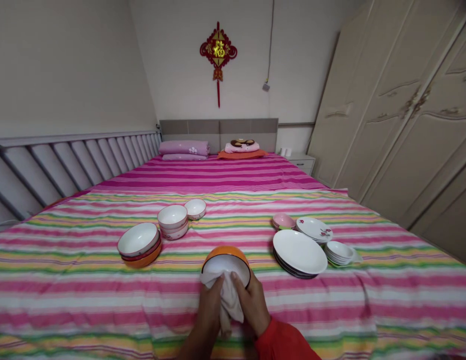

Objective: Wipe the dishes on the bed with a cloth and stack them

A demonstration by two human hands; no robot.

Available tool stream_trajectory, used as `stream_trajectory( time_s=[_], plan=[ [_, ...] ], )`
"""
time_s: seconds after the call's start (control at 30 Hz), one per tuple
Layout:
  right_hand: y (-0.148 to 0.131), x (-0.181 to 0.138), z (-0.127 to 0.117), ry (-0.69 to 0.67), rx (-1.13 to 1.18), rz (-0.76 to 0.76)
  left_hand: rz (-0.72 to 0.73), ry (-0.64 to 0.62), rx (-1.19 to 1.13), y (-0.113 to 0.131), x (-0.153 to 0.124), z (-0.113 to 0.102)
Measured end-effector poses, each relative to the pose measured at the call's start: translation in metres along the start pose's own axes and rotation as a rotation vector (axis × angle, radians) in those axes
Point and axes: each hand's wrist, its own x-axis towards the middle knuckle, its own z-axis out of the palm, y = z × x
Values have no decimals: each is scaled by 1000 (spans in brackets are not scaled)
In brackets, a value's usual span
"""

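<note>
An orange bowl [225, 251] with a white inside and dark rim is tilted toward me, low in the middle of the head view. A pale cloth [228, 299] lies over its near rim and hangs down between my hands. My left hand [209, 304] is closed on the cloth at the bowl's left side, thumb pressing the cloth. On the right, my right hand [254, 303] grips the bowl's edge, its thumb inside against the cloth. The fingers under the bowl are mostly hidden.
Left of the bowl stand stacked bowls [138, 240], white bowls [172, 218] and a small bowl [195, 208]. To the right are stacked plates [299, 252], flowered plates [314, 229], pink bowls [283, 221] and small white dishes [340, 251]. All rest on a striped bedsheet [105, 310].
</note>
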Motion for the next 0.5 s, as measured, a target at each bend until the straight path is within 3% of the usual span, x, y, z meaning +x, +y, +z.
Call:
stream_trajectory(
  time_s=[0.17, 0.23, 0.4, 0.5],
  plan=[
    [-2, 1, -20, -3, -290, -203, 333, 4, 140, 29, 0, -14],
    [-1, 3, -23, -7, -361, -275, 365, 7, 157, 33, -3, -14],
    [-7, 6, -20, 53, -403, -275, 132, 104, 166, 10, -11, 0],
    [-14, 7, -21, 109, -341, -204, -37, -4, 107, -6, -16, 14]
  ],
)
